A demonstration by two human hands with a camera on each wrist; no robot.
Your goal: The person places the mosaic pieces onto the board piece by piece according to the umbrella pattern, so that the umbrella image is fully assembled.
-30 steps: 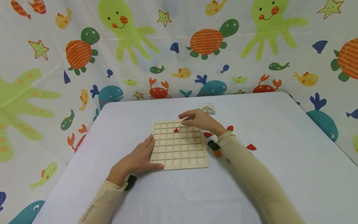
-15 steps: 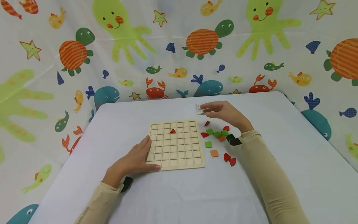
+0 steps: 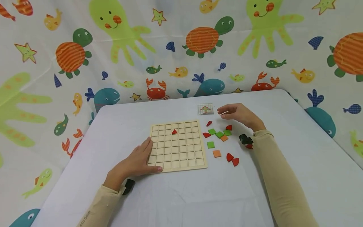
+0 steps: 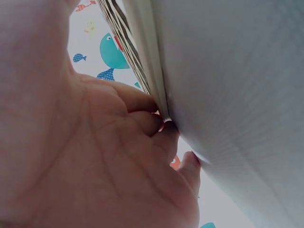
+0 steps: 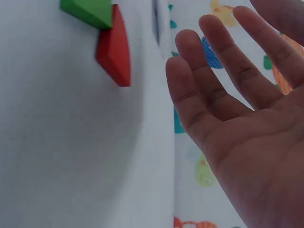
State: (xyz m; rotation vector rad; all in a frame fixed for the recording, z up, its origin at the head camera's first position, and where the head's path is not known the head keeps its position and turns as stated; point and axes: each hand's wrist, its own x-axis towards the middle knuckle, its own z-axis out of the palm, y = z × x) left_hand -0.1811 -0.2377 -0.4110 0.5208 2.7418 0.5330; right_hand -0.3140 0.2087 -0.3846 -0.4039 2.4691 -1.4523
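Note:
A square wooden grid board lies on the white table, with one red triangle in a cell near its far edge. My left hand rests along the board's left side, fingers straight, thumb at the near left corner. In the left wrist view the fingertips meet the board's edge. Above the table, right of a small pattern card, hovers my right hand with relaxed fingers and nothing in them. Beneath it in the right wrist view are a red piece and a green piece.
Right of the board lie scattered green squares, orange squares and several red quarter-round pieces. A printed curtain with sea animals hangs behind and left of the table.
My right hand has moved from over the board to the right, past the pattern card, uncovering the card and the loose pieces. The left hand keeps its place on the board.

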